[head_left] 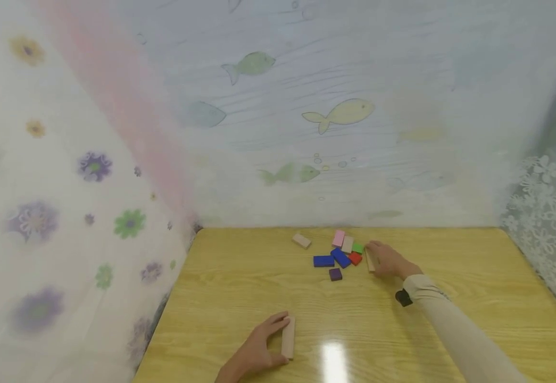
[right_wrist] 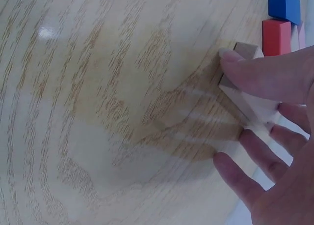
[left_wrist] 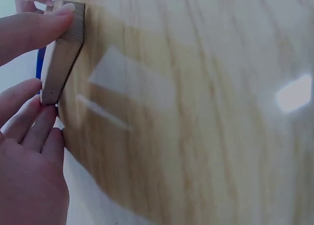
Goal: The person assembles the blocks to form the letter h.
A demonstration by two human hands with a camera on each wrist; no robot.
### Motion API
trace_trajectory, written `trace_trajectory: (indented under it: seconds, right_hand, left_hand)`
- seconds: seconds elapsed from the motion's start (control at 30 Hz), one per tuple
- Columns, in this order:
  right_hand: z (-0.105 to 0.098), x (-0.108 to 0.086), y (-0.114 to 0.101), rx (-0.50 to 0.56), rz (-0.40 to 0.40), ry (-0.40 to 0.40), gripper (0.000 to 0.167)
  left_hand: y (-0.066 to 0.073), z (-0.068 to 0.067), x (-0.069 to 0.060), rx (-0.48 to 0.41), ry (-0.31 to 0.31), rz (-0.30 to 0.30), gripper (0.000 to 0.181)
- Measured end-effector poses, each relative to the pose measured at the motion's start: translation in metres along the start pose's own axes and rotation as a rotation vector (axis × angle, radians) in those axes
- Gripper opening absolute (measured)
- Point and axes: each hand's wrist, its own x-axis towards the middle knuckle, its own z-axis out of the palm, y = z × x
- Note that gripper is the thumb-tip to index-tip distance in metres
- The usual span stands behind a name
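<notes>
Near the front of the table, my left hand [head_left: 257,348] holds a long plain wooden block [head_left: 288,338] by its two ends, thumb at the near end and fingers at the far end. The left wrist view shows that same wooden block [left_wrist: 61,68] between thumb and fingers. Farther back on the right, my right hand [head_left: 391,261] grips a second plain wooden block [head_left: 369,260] lengthwise. Just left of it lie a red block [head_left: 355,258] and a green block [head_left: 357,248]. In the right wrist view, the thumb presses one end of the wooden block [right_wrist: 245,95].
Left of the right hand lie two blue blocks [head_left: 324,261], a purple block [head_left: 335,274], a pink block [head_left: 338,239] and a plain block [head_left: 347,244]. Another plain block [head_left: 301,241] sits apart, near the back edge. Patterned fabric [head_left: 345,175] hangs behind the wooden table [head_left: 239,287].
</notes>
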Motion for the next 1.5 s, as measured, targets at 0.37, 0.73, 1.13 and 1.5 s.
trace_trajectory:
  seconds: [0.37, 0.73, 1.13, 1.5]
  right_hand:
    - [0.007, -0.002, 0.001, -0.010, -0.007, 0.019, 0.075]
    - [-0.019, -0.007, -0.004, 0.105, 0.018, 0.013, 0.081]
    - [-0.031, -0.010, -0.020, 0.147, 0.051, 0.038, 0.078]
    - [-0.038, -0.010, -0.042, 0.183, -0.004, 0.057, 0.079]
  left_hand:
    - [-0.010, 0.004, -0.005, -0.011, 0.031, 0.047, 0.080]
    - [-0.007, 0.007, -0.003, -0.016, 0.053, 0.068, 0.080]
    - [-0.010, 0.009, -0.002, -0.019, 0.074, 0.112, 0.079]
    - [-0.006, 0.008, -0.002, -0.029, 0.068, 0.086, 0.080]
